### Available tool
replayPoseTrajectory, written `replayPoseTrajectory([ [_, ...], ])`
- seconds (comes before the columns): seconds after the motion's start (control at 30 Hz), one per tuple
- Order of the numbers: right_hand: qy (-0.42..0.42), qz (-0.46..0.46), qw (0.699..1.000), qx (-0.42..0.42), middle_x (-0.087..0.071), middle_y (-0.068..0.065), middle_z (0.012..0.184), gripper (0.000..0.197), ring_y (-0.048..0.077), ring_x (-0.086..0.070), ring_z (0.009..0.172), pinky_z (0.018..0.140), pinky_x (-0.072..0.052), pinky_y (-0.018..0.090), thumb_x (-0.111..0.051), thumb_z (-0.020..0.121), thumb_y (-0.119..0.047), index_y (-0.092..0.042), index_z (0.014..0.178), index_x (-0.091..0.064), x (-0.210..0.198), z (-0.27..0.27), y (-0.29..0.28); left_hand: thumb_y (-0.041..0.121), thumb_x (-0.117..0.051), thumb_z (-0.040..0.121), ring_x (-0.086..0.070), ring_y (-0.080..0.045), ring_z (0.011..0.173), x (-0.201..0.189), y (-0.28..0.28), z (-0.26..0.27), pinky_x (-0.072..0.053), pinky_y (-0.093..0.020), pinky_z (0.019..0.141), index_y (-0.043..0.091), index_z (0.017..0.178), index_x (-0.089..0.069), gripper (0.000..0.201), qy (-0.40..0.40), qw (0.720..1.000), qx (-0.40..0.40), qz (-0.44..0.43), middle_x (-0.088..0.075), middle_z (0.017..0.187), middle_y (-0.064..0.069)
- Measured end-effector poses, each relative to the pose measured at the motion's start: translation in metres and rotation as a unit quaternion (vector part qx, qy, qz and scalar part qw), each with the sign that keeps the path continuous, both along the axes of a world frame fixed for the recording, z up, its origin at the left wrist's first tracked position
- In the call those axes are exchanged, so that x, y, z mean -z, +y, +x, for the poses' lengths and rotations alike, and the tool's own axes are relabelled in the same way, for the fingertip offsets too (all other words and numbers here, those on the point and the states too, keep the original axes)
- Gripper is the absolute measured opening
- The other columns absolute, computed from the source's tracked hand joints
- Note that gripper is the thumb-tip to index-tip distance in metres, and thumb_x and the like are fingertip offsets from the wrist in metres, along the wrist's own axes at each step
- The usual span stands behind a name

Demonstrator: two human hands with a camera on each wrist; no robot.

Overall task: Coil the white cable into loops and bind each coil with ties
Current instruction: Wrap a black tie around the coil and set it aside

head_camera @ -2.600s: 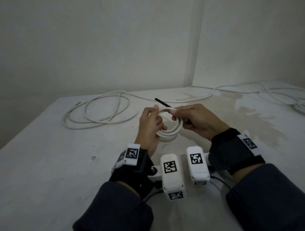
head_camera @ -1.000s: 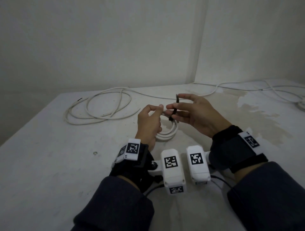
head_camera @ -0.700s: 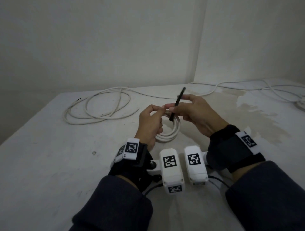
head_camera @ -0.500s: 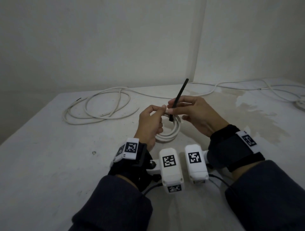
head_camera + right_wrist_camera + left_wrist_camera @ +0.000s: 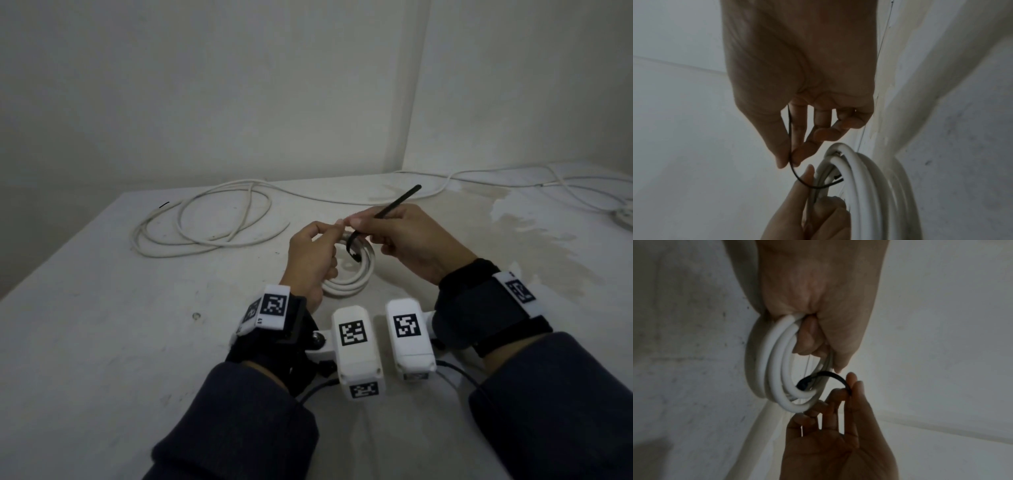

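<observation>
Half a second ago the black tie [image 5: 394, 209] stood nearly upright; now its free end leans far and right, while its lower end curls under the white coil [image 5: 356, 277]. The right hand [image 5: 411, 240] pinches the tie and the left hand [image 5: 311, 253] grips the coil, held just above the surface [image 5: 137, 342]. The tie's head is hard to make out among the loops.

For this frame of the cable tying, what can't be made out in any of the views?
- Whether the black tie is threaded through its own head: dim and blurred in the left wrist view, hidden behind the white coil in the right wrist view.
- Where the left hand fingers grip the coil: its back covers them in the head view.
- The loose cable far end: runs off the right edge in the head view.
</observation>
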State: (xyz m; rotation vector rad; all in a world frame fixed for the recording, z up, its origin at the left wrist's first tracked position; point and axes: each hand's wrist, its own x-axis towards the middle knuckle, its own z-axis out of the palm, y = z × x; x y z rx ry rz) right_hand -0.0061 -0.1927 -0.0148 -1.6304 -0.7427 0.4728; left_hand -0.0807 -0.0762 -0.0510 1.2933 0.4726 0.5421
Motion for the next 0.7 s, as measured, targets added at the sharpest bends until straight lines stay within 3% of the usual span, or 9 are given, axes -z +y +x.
replayPoseTrajectory([
  [0.07,0.006,0.009,1.0,-0.014,-0.071,-0.011,0.071,0.014,-0.005,-0.057,0.062,0.068,-0.032,0.025,-0.071,0.082,-0.018,-0.019,0.095,-0.074,-0.0007,-0.0007,-0.001,0.024,-0.059,0.094,-0.026,-0.007,0.039,0.0001,0.0002,-0.0003,-0.023,-0.016,0.035,0.013,0.073,-0.052,0.024,0.003,1.0,-0.005,-0.004,-0.035,0.05,0.005],
  [0.13,0.032,0.03,0.999,-0.032,-0.072,-0.008,0.075,0.022,-0.002,-0.062,0.068,0.071,-0.033,0.026,-0.074,0.076,-0.017,-0.018,0.098,-0.073,-0.0023,-0.0013,-0.0015,0.025,-0.06,0.093,-0.027,-0.007,0.038,-0.0004,0.0007,-0.0008,-0.023,-0.017,0.035,0.012,0.076,-0.053,0.022,0.005,1.0,-0.008,-0.008,-0.037,0.049,0.005],
  [0.27,0.009,0.012,1.0,0.008,-0.071,-0.008,0.076,0.019,0.002,-0.06,0.075,0.068,-0.032,0.027,-0.079,0.073,-0.017,-0.018,0.091,-0.073,-0.0021,-0.0016,-0.0019,0.023,-0.059,0.093,-0.026,-0.007,0.037,-0.0011,0.0006,-0.0006,-0.022,-0.016,0.035,0.014,0.072,-0.051,0.025,0.008,1.0,-0.011,-0.003,-0.036,0.043,0.008],
  [0.4,-0.021,-0.009,0.999,0.023,-0.068,-0.005,0.069,0.019,-0.001,-0.058,0.062,0.062,-0.036,0.023,-0.08,0.073,-0.011,-0.014,0.089,-0.071,0.0002,0.0002,-0.0022,0.022,-0.055,0.096,-0.024,-0.007,0.037,-0.0025,-0.0001,-0.0001,-0.021,-0.017,0.035,0.014,0.071,-0.049,0.026,0.014,1.0,-0.007,-0.007,-0.031,0.05,0.005],
  [0.47,-0.03,0.015,0.999,0.013,-0.065,-0.001,0.067,0.017,0.006,-0.059,0.063,0.061,-0.041,0.021,-0.078,0.072,-0.001,-0.012,0.084,-0.072,0.0006,0.0006,-0.0014,0.02,-0.053,0.096,-0.024,-0.006,0.037,-0.0027,-0.0002,-0.0004,-0.021,-0.017,0.034,0.015,0.07,-0.049,0.027,0.017,1.0,-0.003,-0.007,-0.03,0.051,0.004],
  [0.57,-0.054,0.051,0.997,-0.013,-0.069,0.009,0.07,0.018,0.019,-0.066,0.072,0.072,-0.055,0.024,-0.072,0.072,0.013,-0.005,0.076,-0.072,0.0011,0.001,0.0001,0.015,-0.05,0.096,-0.023,-0.006,0.037,-0.0038,-0.0014,-0.001,-0.02,-0.016,0.034,0.014,0.072,-0.051,0.024,0.019,1.0,0.004,-0.008,-0.03,0.052,0.004],
  [0.7,-0.104,0.039,0.993,-0.041,-0.071,0.001,0.069,0.016,0.012,-0.068,0.073,0.071,-0.052,0.018,-0.071,0.073,0.011,-0.005,0.072,-0.073,-0.0003,-0.0012,0.0021,0.01,-0.048,0.093,-0.023,-0.006,0.035,-0.0047,-0.0023,-0.0012,-0.02,-0.017,0.034,0.008,0.08,-0.055,0.015,0.024,1.0,0.002,-0.007,-0.031,0.047,0.005],
])
